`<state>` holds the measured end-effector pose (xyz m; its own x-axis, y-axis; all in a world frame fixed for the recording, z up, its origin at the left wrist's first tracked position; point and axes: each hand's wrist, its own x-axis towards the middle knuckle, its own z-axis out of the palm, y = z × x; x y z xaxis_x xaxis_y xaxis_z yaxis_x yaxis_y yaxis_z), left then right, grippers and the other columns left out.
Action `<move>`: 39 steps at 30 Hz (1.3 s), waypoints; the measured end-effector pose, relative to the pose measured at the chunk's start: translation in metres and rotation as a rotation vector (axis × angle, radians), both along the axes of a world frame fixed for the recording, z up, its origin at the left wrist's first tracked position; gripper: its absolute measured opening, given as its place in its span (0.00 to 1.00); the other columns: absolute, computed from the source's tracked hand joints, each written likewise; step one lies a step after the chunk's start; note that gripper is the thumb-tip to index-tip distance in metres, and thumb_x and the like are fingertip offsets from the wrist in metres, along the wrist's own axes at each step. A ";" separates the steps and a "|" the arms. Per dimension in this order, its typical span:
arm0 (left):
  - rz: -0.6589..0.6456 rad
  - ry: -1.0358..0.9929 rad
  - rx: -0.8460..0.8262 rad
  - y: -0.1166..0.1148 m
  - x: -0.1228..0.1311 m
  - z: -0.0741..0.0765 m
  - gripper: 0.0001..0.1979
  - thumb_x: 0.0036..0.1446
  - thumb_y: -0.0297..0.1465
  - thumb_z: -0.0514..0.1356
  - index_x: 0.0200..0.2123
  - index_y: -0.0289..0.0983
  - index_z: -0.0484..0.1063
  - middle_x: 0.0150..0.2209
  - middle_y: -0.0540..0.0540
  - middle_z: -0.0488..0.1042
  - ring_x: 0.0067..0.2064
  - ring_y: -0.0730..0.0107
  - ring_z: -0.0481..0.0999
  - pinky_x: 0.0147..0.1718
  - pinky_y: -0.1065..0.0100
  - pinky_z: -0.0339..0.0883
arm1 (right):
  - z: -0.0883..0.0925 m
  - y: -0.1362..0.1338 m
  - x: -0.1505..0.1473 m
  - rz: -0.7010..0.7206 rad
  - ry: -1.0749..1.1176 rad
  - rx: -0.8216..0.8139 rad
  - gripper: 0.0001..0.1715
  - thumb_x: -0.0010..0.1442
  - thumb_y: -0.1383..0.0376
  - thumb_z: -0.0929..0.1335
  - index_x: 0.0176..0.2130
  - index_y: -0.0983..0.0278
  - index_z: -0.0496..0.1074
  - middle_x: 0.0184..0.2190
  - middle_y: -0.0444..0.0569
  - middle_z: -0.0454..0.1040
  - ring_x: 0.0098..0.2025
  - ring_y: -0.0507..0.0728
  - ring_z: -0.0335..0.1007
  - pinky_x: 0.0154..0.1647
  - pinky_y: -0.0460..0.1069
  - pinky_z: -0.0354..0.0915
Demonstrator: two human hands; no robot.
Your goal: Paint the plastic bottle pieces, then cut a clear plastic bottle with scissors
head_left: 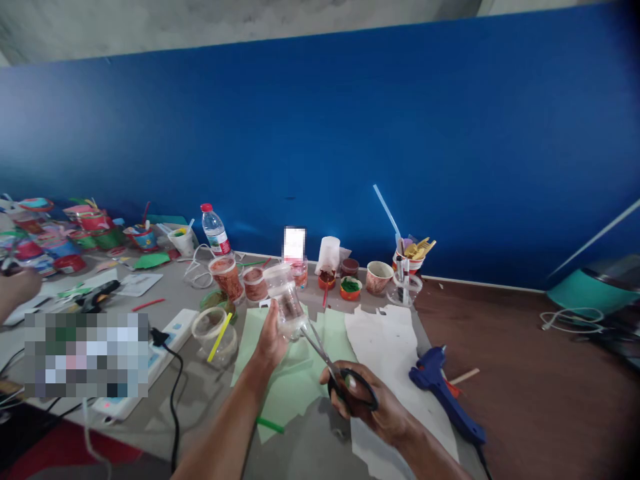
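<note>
My left hand (273, 340) is wrapped round a clear plastic bottle (284, 297), holding it up, tilted, over the table. My right hand (367, 407) grips black-handled scissors (340, 373), fingers through the loops. The blades point up and left and their tips meet the bottle's lower end. Beneath both hands lie light green paper sheets (293, 387) and a white paper sheet (387, 347) on the grey table (200, 407).
A blue glue gun (443, 393) lies to the right. Cups of craft material (227, 277), a water bottle (216, 232), a clear cup with a yellow straw (216, 337) and a power strip (155, 357) sit left and behind. Another person's hand (17, 290) is at far left. A blue wall stands behind.
</note>
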<state>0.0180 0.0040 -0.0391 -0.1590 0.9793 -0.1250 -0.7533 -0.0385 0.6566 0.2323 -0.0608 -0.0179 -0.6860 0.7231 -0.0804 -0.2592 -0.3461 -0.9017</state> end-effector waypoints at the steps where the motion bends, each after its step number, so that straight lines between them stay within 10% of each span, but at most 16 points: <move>1: -0.004 0.003 0.000 0.000 0.000 0.000 0.16 0.56 0.42 0.61 0.43 0.39 0.74 0.35 0.47 0.80 0.40 0.63 0.80 0.45 0.62 0.71 | 0.000 0.000 0.000 -0.002 -0.006 -0.005 0.39 0.43 0.40 0.73 0.40 0.70 0.73 0.20 0.45 0.67 0.20 0.47 0.55 0.22 0.44 0.42; 30: -0.084 0.035 0.011 -0.012 0.014 0.020 0.22 0.50 0.49 0.63 0.38 0.35 0.74 0.29 0.45 0.76 0.29 0.65 0.77 0.31 0.63 0.72 | 0.003 -0.004 -0.008 -0.020 0.023 -0.039 0.39 0.40 0.41 0.74 0.38 0.70 0.74 0.18 0.41 0.66 0.19 0.45 0.53 0.22 0.44 0.45; 39: 0.125 0.008 -0.056 -0.006 0.006 0.019 0.24 0.49 0.50 0.64 0.38 0.36 0.73 0.28 0.48 0.76 0.27 0.68 0.76 0.25 0.68 0.69 | 0.001 -0.005 -0.007 -0.013 0.049 -0.070 0.39 0.41 0.42 0.75 0.39 0.71 0.74 0.19 0.42 0.66 0.19 0.45 0.53 0.23 0.44 0.44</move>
<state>0.0242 -0.0017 -0.0204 -0.2803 0.9434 -0.1772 -0.7399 -0.0947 0.6661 0.2252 -0.0654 -0.0172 -0.6812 0.7255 -0.0978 -0.3068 -0.4043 -0.8617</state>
